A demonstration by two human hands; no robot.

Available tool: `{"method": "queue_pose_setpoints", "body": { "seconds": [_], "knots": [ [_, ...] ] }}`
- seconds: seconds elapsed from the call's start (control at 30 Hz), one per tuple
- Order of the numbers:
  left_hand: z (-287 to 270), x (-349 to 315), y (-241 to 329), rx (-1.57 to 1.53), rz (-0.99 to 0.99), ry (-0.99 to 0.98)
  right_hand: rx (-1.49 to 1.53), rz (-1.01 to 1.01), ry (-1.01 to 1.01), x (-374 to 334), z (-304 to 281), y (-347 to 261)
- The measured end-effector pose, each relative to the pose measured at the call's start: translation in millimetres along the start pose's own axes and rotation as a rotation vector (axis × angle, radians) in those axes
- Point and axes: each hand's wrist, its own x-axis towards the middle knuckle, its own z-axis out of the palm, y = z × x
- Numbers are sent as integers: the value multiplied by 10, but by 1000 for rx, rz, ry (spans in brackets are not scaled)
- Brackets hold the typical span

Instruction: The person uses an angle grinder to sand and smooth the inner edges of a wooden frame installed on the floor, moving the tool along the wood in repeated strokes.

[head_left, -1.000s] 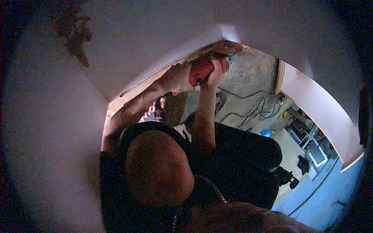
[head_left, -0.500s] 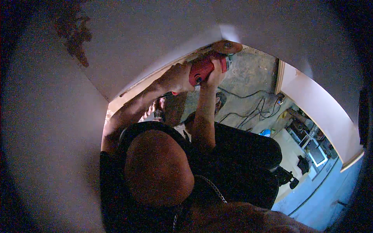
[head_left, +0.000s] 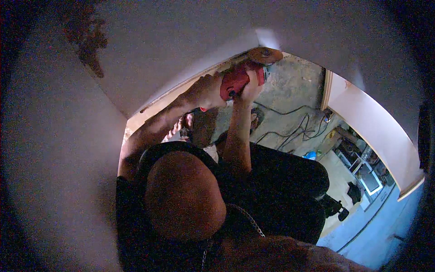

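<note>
Red power tool (head_left: 233, 82): it is held by two hands below the corner of the large pale panel (head_left: 181, 41).
Brown disc (head_left: 265, 55): it is seen at the upper end of the tool, just beside the panel's edge; whether they are touching cannot be told.
Left hand (head_left: 210, 92): it is closed around the rear part of the tool; its fingers are partly hidden by shadow.
Right hand (head_left: 250, 88): it is wrapped around the front part, near the disc.
Dark cables (head_left: 304, 129): they are spread in loops on the floor (head_left: 297, 88).
</note>
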Motion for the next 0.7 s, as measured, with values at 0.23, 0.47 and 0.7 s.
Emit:
{"method": "queue_pose_setpoints", "body": {
  "seconds": [0.23, 0.47, 0.7],
  "knots": [
    [32, -31, 9, 77, -13, -58, 15, 37, 188, -175, 73, -122],
    [318, -82, 61, 212, 113, 48, 171, 70, 77, -370, -67, -448],
    [665, 33, 479, 240, 128, -78, 193, 14, 244, -420, -569, -709]
  ]
}}
